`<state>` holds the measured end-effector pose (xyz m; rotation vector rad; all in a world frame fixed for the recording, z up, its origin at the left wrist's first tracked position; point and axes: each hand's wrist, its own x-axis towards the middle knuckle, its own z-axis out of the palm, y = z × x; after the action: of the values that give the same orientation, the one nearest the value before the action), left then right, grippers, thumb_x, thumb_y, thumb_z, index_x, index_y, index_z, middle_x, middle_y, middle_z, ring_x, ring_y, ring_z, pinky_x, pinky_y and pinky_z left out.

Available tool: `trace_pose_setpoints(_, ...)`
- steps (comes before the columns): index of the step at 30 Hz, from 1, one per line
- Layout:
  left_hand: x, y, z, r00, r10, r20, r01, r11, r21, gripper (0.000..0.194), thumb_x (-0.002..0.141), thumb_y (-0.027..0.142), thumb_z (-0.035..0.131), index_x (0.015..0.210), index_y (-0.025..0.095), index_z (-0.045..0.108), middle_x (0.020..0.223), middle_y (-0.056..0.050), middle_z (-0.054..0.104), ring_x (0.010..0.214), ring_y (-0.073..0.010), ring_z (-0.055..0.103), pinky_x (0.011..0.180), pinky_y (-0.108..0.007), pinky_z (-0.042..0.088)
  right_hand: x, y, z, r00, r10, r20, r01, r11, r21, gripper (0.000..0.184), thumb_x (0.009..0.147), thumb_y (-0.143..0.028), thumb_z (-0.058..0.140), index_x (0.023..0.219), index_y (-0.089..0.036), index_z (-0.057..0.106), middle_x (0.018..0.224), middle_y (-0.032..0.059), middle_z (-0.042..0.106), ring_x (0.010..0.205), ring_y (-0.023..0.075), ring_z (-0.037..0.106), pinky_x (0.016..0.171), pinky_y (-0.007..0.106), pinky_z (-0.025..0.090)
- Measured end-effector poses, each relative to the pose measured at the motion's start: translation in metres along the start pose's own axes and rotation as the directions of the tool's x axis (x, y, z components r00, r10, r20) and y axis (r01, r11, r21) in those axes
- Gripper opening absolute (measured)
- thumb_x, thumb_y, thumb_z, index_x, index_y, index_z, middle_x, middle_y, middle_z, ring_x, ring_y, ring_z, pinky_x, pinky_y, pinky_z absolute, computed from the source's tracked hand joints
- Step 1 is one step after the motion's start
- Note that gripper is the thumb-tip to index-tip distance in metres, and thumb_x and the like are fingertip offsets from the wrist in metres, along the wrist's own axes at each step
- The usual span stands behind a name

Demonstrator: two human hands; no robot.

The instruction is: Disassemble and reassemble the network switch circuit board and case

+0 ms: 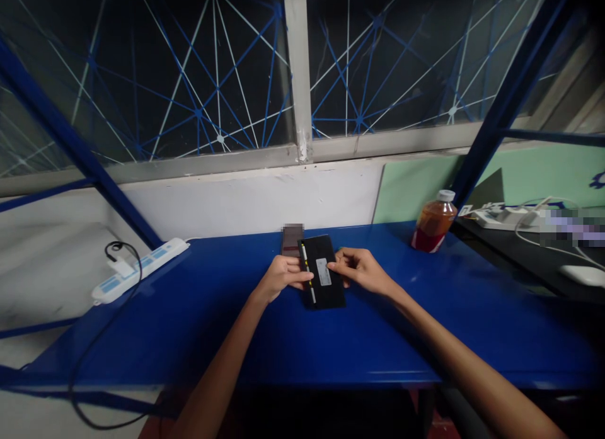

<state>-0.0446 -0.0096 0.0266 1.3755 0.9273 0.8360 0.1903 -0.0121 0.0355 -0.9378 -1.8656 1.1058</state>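
Black flat case [334, 291]: I am holding it out before me, above the blue table [227, 338], its long sides running roughly 11 to 5 o'clock. Whether its near edge is touching the tabletop, I cannot tell.

On its face a pale label [324, 273] is showing, print too small for reading. Along the 9 o'clock edge a narrow white-and-yellow strip [312, 294] is running.

Left hand [278, 280]: closing on that 9 o'clock edge, thumb lying over the strip, fingers partly hidden. Right hand [362, 270]: pinching from 3 o'clock, thumb resting at the label's edge, the other fingers curling by the far side. Neither is standing wide; both are having hold of the case.

Step in hand, as I am judging it: steadying and handling the case with 2 hands, label side up. Any next move is calling, I think, for 1 hand bracing while the other is shifting its grip, thumb off the label.

Outward: a dark flat object [292, 244] is lying just beyond at 11 o'clock, partly covered. At 2 o'clock, well apart, a bottle [432, 223] of amber drink is standing upright. At 9 o'clock a white power strip [154, 261] is lying, black cable [113, 310] trailing off toward 8. Due 12, the window [189, 80] is showing dark.
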Motion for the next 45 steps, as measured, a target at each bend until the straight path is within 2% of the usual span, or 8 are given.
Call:
trace_pose_setpoints(8,0.0,0.0,-0.001,0.999,0.004,0.033,-0.004,1.0,-0.005,0.047,0.068,0.03,0.077,0.107,0.005,0.067,0.094,-0.019,0.072,0.08,-0.0263,0.071,0.069,-0.035,0.058,0.002,-0.001,0.0,1.0,-0.019,0.015,0.019,0.999,-0.037,0.033,0.083,-0.049,0.058,0.073,-0.017,0.053,0.051,-0.0021,0.055,0.044,0.0124,0.054,0.046,0.023,0.038)
trace_pose_setpoints(17,-0.001,0.001,-0.001,1.0,0.019,0.016,-0.02,0.999,0.042,0.047,0.067,0.028,0.078,0.106,0.005,0.068,0.093,-0.019,0.072,0.079,-0.0261,0.07,0.067,-0.034,0.057,-0.001,-0.006,-0.001,0.995,-0.095,0.018,0.097,0.963,-0.251,0.036,0.087,-0.05,0.053,0.073,-0.017,0.056,0.051,-0.0028,0.055,0.044,0.011,0.051,0.047,0.022,0.035)
trace_pose_setpoints(22,-0.001,0.001,-0.004,1.0,0.016,0.027,-0.017,0.999,0.047,0.045,0.067,0.027,0.078,0.104,0.005,0.068,0.093,-0.019,0.072,0.08,-0.0262,0.07,0.068,-0.034,0.057,0.0,-0.002,0.0,0.972,-0.231,0.035,0.219,0.849,-0.48,0.039,0.092,-0.047,0.046,0.07,-0.017,0.054,0.058,-0.0015,0.054,0.05,0.0099,0.046,0.051,0.023,0.03)
trace_pose_setpoints(30,-0.001,-0.001,-0.007,0.997,-0.003,0.071,0.0,0.999,0.055,0.047,0.068,0.026,0.077,0.109,0.005,0.067,0.09,-0.018,0.073,0.077,-0.0238,0.07,0.066,-0.03,0.055,-0.002,0.005,0.006,0.961,-0.264,0.086,0.249,0.681,-0.688,0.037,0.098,-0.04,0.034,0.072,-0.018,0.05,0.06,0.0011,0.054,0.055,0.0133,0.05,0.057,0.027,0.03)
trace_pose_setpoints(33,-0.001,0.001,-0.008,0.999,0.013,0.052,-0.015,0.999,0.043,0.044,0.069,0.027,0.076,0.108,0.006,0.067,0.091,-0.016,0.073,0.077,-0.0231,0.07,0.065,-0.029,0.054,-0.002,0.001,0.007,0.967,-0.255,0.023,0.221,0.783,-0.581,0.038,0.098,-0.041,0.033,0.07,-0.019,0.049,0.059,0.0007,0.054,0.054,0.013,0.051,0.057,0.027,0.033)
trace_pose_setpoints(37,-0.005,0.006,-0.01,0.996,0.036,0.076,-0.04,0.998,0.052,0.041,0.072,0.027,0.074,0.108,0.008,0.068,0.093,-0.015,0.072,0.076,-0.0204,0.069,0.063,-0.026,0.052,-0.003,-0.003,0.009,0.998,-0.049,0.042,0.053,0.993,-0.109,0.033,0.092,-0.049,0.042,0.082,-0.019,0.05,0.061,-0.0019,0.056,0.041,0.01,0.05,0.043,0.023,0.036)
trace_pose_setpoints(41,-0.008,0.01,-0.01,0.987,-0.013,0.162,-0.007,0.993,0.119,0.043,0.074,0.03,0.072,0.111,0.008,0.066,0.094,-0.016,0.072,0.08,-0.0222,0.069,0.065,-0.028,0.052,-0.002,0.002,0.013,0.987,0.02,0.158,-0.052,0.979,0.199,0.032,0.086,-0.049,0.053,0.079,-0.019,0.046,0.058,-0.0019,0.06,0.035,0.0094,0.052,0.037,0.021,0.038)
trace_pose_setpoints(45,-0.004,0.009,0.001,0.98,0.188,-0.062,-0.157,0.93,0.331,0.052,0.072,0.038,0.072,0.115,0.01,0.063,0.103,-0.014,0.069,0.091,-0.0247,0.066,0.071,-0.031,0.053,0.001,0.009,0.022,0.998,0.048,0.046,-0.059,0.957,0.285,0.032,0.084,-0.047,0.056,0.076,-0.018,0.046,0.051,-0.0025,0.06,0.033,0.0108,0.053,0.036,0.021,0.039)
